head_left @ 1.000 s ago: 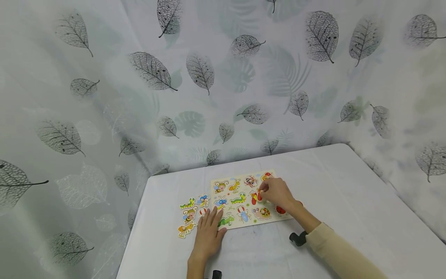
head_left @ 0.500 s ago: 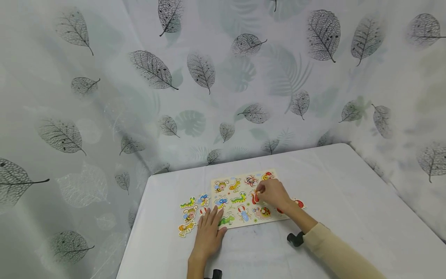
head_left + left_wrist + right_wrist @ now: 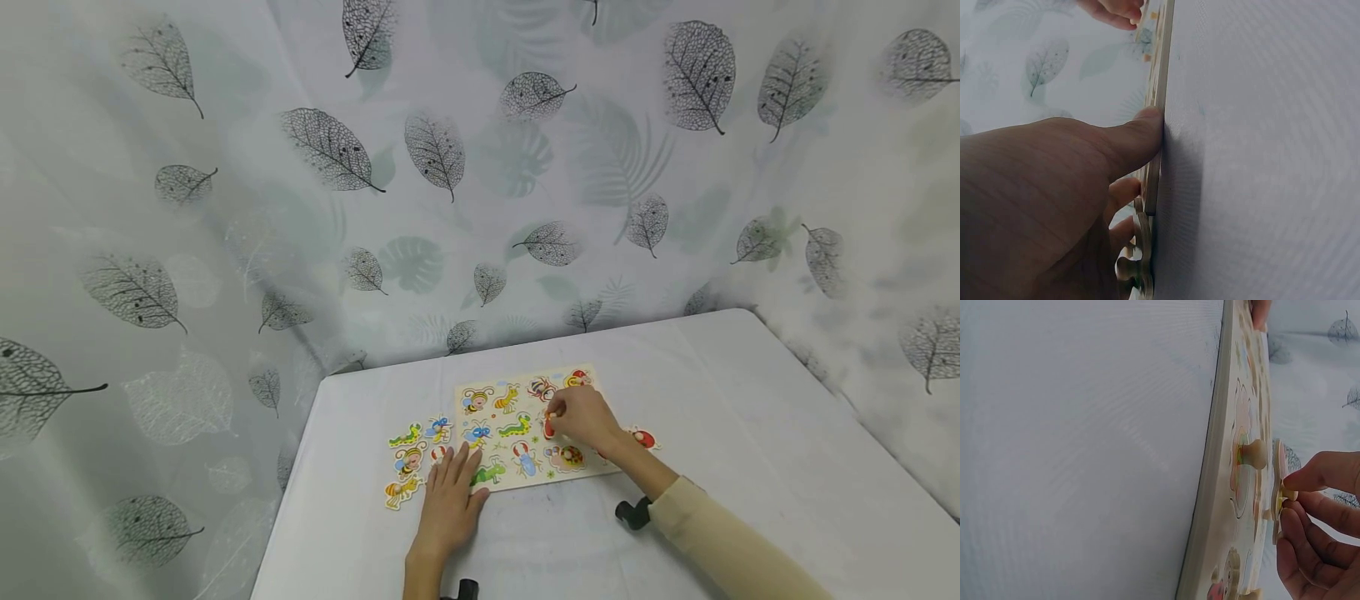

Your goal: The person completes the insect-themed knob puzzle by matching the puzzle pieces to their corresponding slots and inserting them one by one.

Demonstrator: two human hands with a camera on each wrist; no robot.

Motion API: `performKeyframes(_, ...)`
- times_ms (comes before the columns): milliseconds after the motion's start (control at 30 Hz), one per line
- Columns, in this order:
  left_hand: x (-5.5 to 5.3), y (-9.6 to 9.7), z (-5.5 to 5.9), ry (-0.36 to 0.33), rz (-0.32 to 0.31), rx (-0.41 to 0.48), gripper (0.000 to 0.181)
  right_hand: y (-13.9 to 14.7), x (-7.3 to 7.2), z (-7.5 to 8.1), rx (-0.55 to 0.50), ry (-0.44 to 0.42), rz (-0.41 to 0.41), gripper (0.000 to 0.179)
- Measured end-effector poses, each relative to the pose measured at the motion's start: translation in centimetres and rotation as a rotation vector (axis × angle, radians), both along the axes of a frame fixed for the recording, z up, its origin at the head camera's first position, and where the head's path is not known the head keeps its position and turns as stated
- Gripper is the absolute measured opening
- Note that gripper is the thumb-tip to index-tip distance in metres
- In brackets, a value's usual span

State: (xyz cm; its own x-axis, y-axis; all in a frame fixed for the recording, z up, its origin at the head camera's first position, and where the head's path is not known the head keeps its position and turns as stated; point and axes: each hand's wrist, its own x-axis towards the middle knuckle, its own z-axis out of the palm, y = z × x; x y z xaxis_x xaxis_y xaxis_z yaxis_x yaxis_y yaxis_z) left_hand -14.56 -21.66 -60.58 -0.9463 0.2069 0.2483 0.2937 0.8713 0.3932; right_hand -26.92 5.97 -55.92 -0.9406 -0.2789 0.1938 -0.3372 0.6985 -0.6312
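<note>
My right hand (image 3: 583, 417) pinches a red insect puzzle piece (image 3: 549, 427) by its small wooden knob, between thumb and fingers. In the right wrist view the piece (image 3: 1277, 515) is on edge to the camera, close over the wooden peg puzzle board (image 3: 1211, 487). My left hand (image 3: 447, 504) lies with fingers extended at the board's near left corner. Its thumb (image 3: 1138, 140) touches the board's near edge in the left wrist view. Colourful insects cover the puzzle board (image 3: 516, 482), including a blue beetle (image 3: 527, 459) and a snail (image 3: 568, 457).
Left of the board lie several loose pieces, among them a caterpillar (image 3: 405, 436), a bee (image 3: 409, 459) and an orange striped insect (image 3: 402, 492). A red piece (image 3: 643, 438) shows past the right forearm. The white-covered table (image 3: 742, 400) meets a leaf-print curtain (image 3: 487, 192) behind.
My right hand has shifted slightly left with the red piece, which now covers the red picture it was beside. The left hand stays in place.
</note>
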Motion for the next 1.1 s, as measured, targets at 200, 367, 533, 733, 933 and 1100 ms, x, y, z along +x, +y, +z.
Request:
performKeyframes(200,0.0,0.1,0.0,0.002,0.002,0.000,0.058,-0.2,0.0,-0.1,0.008,-0.003,0.002,0.010)
performKeyframes(367,0.2,0.2,0.3,-0.004,0.000,-0.003,0.057,-0.3,-0.1,-0.4,0.024,0.011,0.004,0.009)
performKeyframes(533,0.2,0.4,1.0,-0.048,0.010,-0.002,0.058,-0.3,-0.2,-0.7,0.036,-0.004,-0.004,0.009)
performKeyframes(733,0.3,0.4,1.3,-0.079,0.020,-0.022,0.057,-0.4,-0.4,-0.9,0.050,-0.025,-0.016,0.009)
performKeyframes(933,0.3,0.5,1.3,-0.070,0.021,-0.024,0.058,-0.6,-0.8,-1.3,0.070,-0.038,-0.032,0.009)
performKeyframes(1100,0.3,0.5,1.3,-0.067,0.022,-0.023,0.057,-0.7,-0.8,-1.4,0.071,-0.027,-0.033,0.008)
